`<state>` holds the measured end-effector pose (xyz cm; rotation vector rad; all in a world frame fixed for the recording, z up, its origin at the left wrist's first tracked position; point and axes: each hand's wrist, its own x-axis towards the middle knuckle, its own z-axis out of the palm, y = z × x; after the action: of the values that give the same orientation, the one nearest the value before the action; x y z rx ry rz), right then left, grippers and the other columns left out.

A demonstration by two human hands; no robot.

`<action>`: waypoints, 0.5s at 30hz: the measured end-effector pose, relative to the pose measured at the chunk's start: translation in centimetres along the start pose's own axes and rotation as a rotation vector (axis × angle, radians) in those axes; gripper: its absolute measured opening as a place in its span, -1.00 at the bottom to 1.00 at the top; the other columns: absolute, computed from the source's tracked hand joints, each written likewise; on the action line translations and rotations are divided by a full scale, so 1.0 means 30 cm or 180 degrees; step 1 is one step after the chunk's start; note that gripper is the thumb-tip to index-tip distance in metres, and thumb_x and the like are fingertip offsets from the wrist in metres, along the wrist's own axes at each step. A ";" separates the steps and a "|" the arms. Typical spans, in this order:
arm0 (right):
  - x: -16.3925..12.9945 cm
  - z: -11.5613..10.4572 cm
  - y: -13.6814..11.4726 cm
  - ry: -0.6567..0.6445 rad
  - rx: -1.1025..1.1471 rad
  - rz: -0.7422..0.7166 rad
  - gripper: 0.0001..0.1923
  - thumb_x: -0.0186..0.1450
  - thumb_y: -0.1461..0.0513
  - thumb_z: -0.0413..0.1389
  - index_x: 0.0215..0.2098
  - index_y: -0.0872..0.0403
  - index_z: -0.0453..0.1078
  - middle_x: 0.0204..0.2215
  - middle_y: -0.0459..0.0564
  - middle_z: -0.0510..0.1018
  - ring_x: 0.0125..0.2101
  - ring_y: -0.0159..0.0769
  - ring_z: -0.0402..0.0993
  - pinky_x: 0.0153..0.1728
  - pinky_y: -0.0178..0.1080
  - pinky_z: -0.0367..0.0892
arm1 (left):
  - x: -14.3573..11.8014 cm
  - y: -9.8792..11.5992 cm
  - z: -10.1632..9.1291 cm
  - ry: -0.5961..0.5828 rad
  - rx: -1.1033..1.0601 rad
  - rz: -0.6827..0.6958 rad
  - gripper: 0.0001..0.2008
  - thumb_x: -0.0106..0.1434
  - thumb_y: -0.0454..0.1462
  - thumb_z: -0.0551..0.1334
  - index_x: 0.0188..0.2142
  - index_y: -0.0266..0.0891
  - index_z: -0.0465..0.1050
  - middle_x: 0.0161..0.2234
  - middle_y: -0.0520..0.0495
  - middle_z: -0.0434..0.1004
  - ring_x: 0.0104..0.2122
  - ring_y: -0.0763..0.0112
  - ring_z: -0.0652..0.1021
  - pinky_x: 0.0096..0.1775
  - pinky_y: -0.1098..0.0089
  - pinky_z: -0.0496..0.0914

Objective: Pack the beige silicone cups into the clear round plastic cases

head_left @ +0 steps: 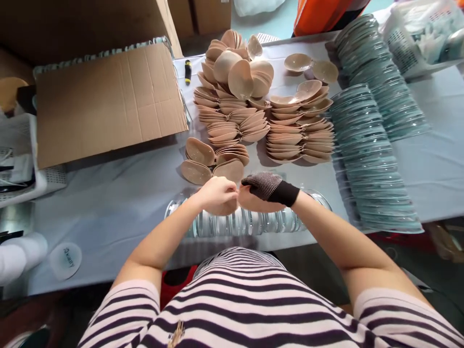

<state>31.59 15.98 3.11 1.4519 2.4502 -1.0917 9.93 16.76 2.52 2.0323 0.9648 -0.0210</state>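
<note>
Okay, head view, the only one we have: our bare left hand (219, 189) is pinched on the inner edge of the left cup of a beige stick-on bra (258, 204), fingertips near the centre. Our right hand, in a dark dotted glove (266, 181), is curled over the top inner part of the right cup. Both grasping, neither free; fingers hide the centre join, so we can't tell exactly how it's gripped there. The bra is in front of the torso, over a row of clear plastic shells (235, 224); can't tell if it touches them. Handling, our read: light, soft, floppy, probably tacky on the glossy inside faces like those on the loose cups (297, 62), so it would fold or grab fingers if held there. Best hold is the inner rims by the centre, thumbs off the gloss; a hard tug could strain the join. Shells look thin, stiff, slick, easy to dent: take by the rim. Around: a small bra stack (196, 172) just beyond the left hand, bigger stacks (300, 140) behind, nested shells (373, 169) on the right, cardboard sheet (112, 104) on the left.
</note>
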 end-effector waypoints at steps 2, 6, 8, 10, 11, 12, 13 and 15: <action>-0.084 -0.009 -0.011 -0.0065 0.0293 -0.0402 -0.63 0.26 0.30 0.07 -0.01 0.01 0.56 -0.09 0.03 0.66 -0.15 -0.17 0.58 -0.15 -0.24 0.39 | -0.051 0.054 0.002 -0.0258 -0.0293 0.0089 -0.76 0.25 -0.17 0.17 -0.41 -0.18 0.58 -0.41 0.00 0.59 -0.35 0.38 0.50 -0.29 0.42 0.27; -0.199 0.065 -0.015 -0.0611 0.1130 -0.0708 -0.73 0.30 0.20 0.09 -0.14 0.08 0.58 -0.25 0.00 0.67 -0.30 -0.26 0.56 -0.26 -0.29 0.39 | -0.130 0.172 0.086 -0.0536 -0.0694 -0.0192 -0.74 0.26 -0.13 0.17 -0.39 -0.18 0.59 -0.44 0.04 0.58 -0.42 0.42 0.48 -0.37 0.42 0.21; -0.229 0.128 -0.004 -0.0795 0.1646 -0.0714 -0.71 0.32 0.11 0.09 -0.22 0.13 0.57 -0.36 -0.03 0.64 -0.37 -0.31 0.51 -0.34 -0.33 0.36 | -0.156 0.214 0.148 -0.0446 -0.0837 -0.0363 -0.69 0.28 -0.08 0.16 -0.40 -0.19 0.58 -0.43 0.03 0.57 -0.42 0.42 0.48 -0.38 0.42 0.20; -0.258 0.183 0.006 -0.0809 0.1942 -0.0688 -0.66 0.34 0.07 0.07 -0.28 0.16 0.56 -0.42 -0.05 0.61 -0.39 -0.34 0.47 -0.36 -0.34 0.34 | -0.177 0.237 0.204 -0.0483 -0.1169 -0.0444 -0.68 0.28 -0.08 0.16 -0.39 -0.22 0.58 -0.41 0.02 0.58 -0.38 0.41 0.50 -0.35 0.43 0.24; -0.274 0.203 0.007 -0.0831 0.1962 -0.0666 -0.66 0.34 0.07 0.06 -0.30 0.16 0.55 -0.42 -0.06 0.60 -0.40 -0.34 0.46 -0.36 -0.33 0.33 | -0.186 0.243 0.227 -0.0573 -0.1353 -0.0449 -0.70 0.26 -0.10 0.16 -0.37 -0.23 0.58 -0.39 0.01 0.59 -0.35 0.40 0.51 -0.33 0.44 0.27; -0.293 0.219 0.005 -0.0876 0.1914 -0.0633 -0.68 0.34 0.09 0.07 -0.29 0.16 0.55 -0.41 -0.06 0.60 -0.40 -0.34 0.45 -0.36 -0.33 0.33 | -0.195 0.245 0.248 -0.0689 -0.1502 -0.0454 -0.72 0.24 -0.12 0.18 -0.36 -0.24 0.58 -0.37 0.00 0.59 -0.33 0.39 0.52 -0.30 0.45 0.29; -0.313 0.230 -0.002 -0.0921 0.1799 -0.0585 -0.70 0.34 0.11 0.06 -0.28 0.15 0.55 -0.40 -0.05 0.61 -0.39 -0.34 0.45 -0.35 -0.32 0.32 | -0.204 0.246 0.266 -0.0809 -0.1596 -0.0471 -0.74 0.23 -0.14 0.19 -0.35 -0.25 0.59 -0.37 0.00 0.60 -0.32 0.39 0.52 -0.29 0.45 0.30; -0.353 0.243 -0.028 -0.0935 0.1445 -0.0426 -0.75 0.33 0.17 0.06 -0.28 0.11 0.55 -0.38 -0.02 0.62 -0.40 -0.31 0.45 -0.36 -0.30 0.31 | -0.223 0.247 0.298 -0.0927 -0.1654 -0.0555 -0.76 0.19 -0.17 0.21 -0.35 -0.26 0.60 -0.38 0.00 0.60 -0.32 0.38 0.53 -0.28 0.45 0.32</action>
<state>34.72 3.50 2.54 1.1179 2.2081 -1.8356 12.84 3.83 4.40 1.4210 0.8524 -0.1414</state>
